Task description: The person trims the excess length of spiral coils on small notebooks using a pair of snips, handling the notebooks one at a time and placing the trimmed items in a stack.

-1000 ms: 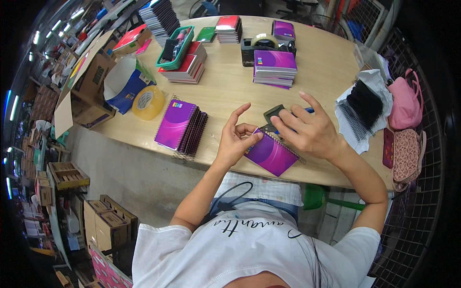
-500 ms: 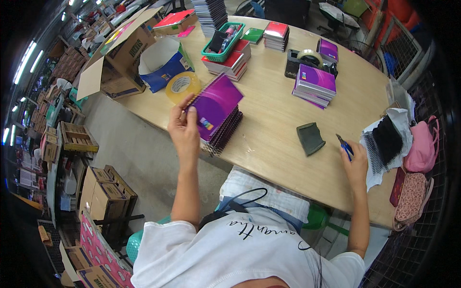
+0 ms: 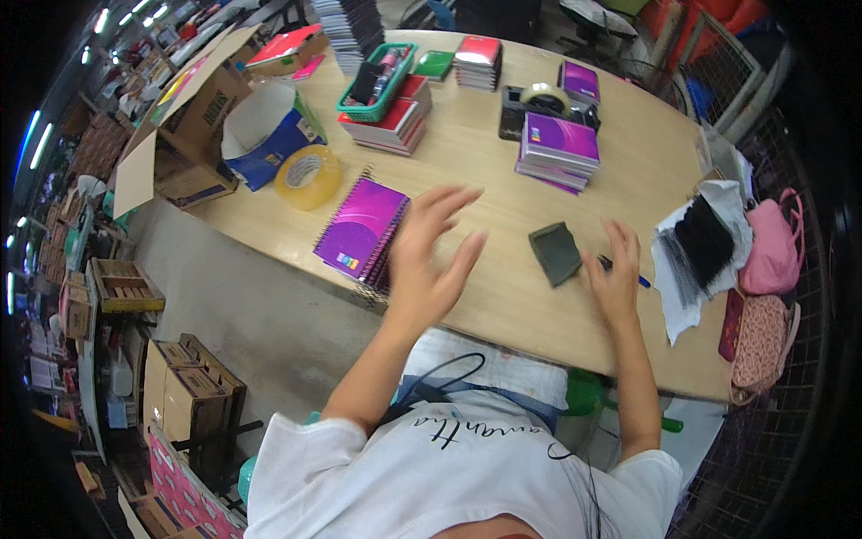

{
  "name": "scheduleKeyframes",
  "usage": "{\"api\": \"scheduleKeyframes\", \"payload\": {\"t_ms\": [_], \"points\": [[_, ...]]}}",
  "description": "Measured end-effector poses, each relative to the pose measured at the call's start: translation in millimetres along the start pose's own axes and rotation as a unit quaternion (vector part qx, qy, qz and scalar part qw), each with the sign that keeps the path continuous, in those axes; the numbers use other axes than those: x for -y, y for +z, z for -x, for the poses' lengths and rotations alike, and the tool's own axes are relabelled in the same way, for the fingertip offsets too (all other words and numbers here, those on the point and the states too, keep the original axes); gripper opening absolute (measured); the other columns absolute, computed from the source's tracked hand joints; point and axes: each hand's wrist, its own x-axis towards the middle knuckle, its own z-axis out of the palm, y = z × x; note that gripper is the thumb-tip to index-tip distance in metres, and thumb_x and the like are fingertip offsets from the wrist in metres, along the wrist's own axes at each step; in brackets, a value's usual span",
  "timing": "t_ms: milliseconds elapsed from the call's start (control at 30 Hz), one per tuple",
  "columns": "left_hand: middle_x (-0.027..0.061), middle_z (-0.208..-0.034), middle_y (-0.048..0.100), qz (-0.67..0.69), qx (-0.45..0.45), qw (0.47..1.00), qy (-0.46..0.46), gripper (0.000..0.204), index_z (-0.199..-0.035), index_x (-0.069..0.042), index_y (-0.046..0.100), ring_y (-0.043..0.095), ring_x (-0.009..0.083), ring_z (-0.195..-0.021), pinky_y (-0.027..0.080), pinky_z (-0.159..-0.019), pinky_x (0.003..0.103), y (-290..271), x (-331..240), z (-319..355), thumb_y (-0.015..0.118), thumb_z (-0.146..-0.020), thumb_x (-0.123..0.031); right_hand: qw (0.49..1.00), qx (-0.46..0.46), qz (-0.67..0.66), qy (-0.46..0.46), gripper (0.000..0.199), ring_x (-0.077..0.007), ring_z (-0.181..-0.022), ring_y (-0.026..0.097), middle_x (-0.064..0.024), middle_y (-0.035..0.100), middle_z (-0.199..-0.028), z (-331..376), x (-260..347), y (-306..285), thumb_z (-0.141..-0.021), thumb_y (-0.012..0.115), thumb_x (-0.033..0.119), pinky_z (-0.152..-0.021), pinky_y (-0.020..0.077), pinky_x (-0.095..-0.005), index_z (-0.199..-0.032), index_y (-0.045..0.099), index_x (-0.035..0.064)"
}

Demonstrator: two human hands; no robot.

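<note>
My left hand [image 3: 433, 256] is open and blurred, its fingers spread in the air just right of a stack of purple spiral notebooks [image 3: 365, 227]. That stack lies at the table's near left edge, wire bindings showing, and the hand covers part of its right side. Farther right, my right hand [image 3: 615, 278] has its fingers apart above the table, with nothing seen in its grasp. Small blue-handled pliers [image 3: 644, 282] show on both sides of that hand, their middle hidden by it. A dark green-grey block or pad [image 3: 555, 253] lies just left of the right hand.
Black binding wires [image 3: 705, 241] lie on white wrapping at right, beside pink bags [image 3: 774, 247]. Farther back stand another purple notebook stack [image 3: 558, 148], a tape dispenser [image 3: 514, 115] and a green basket [image 3: 392, 83] on red notebooks. A yellow tape roll [image 3: 308, 177] sits at left.
My left hand has let go of the purple notebook, now on the stack, and moved right, opening. My right hand has released the pliers and shifted left. The view has shifted slightly.
</note>
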Motion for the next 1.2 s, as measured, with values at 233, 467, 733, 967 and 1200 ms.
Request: {"api": "scheduleKeyframes", "payload": {"t_ms": [233,467,733,967,1200], "points": [[0.0223,-0.136,0.051,0.195,0.131,0.907,-0.35,0.085,-0.135,0.001,0.049,0.05,0.0333,-0.124,0.036,-0.105,0.039,129,186,-162,0.029,-0.093,-0.07,0.766,0.039,-0.481,0.424,0.076,-0.0223,-0.121,0.049,-0.018,0.054,-0.131,-155,-62,84,-0.09,0.051,0.063,-0.104,0.0349,-0.0376,-0.129,0.055,-0.0028],[0.0172,-0.149,0.038,0.236,0.226,0.888,-0.324,0.088,-0.144,-0.003,0.04,0.028,0.0289,-0.141,0.019,-0.115,0.041,152,166,-129,0.024,-0.093,-0.072,0.889,-0.012,-0.335,0.313,0.056,-0.027,-0.103,0.062,-0.0177,0.066,-0.11,-117,-65,104,-0.091,0.056,0.05,-0.09,0.0453,-0.0357,-0.115,0.065,0.0001],[0.0164,-0.095,0.07,-0.006,0.164,0.968,-0.188,0.05,-0.1,0.005,0.066,0.069,0.0219,-0.084,0.053,-0.074,0.031,140,142,-156,0.077,-0.078,-0.039,0.977,-0.013,-0.109,0.181,0.063,-0.0338,-0.118,0.05,-0.0221,0.05,-0.129,-29,-45,15,-0.083,0.071,0.04,-0.099,0.0405,-0.0423,-0.13,0.052,0.0024],[0.0069,-0.074,0.064,0.044,0.156,0.96,-0.229,0.024,-0.088,0.0,0.06,0.064,0.0147,-0.064,0.055,-0.056,0.028,142,137,-174,0.079,-0.075,-0.008,0.991,0.108,0.062,-0.051,0.066,-0.0417,-0.118,0.045,-0.0222,0.038,-0.142,34,10,41,-0.069,0.082,0.027,-0.099,0.0416,-0.0481,-0.13,0.058,0.0242],[0.0164,-0.11,0.059,0.031,-0.035,0.996,0.076,0.057,-0.136,-0.002,0.04,0.061,0.0187,-0.095,0.051,-0.081,0.029,57,58,-75,0.053,-0.082,0.014,0.987,0.127,-0.088,-0.036,0.061,-0.034,-0.123,0.048,-0.0169,0.052,-0.135,-4,-6,-15,-0.066,0.083,0.023,-0.102,0.0422,-0.0443,-0.124,0.064,0.0208]]}}
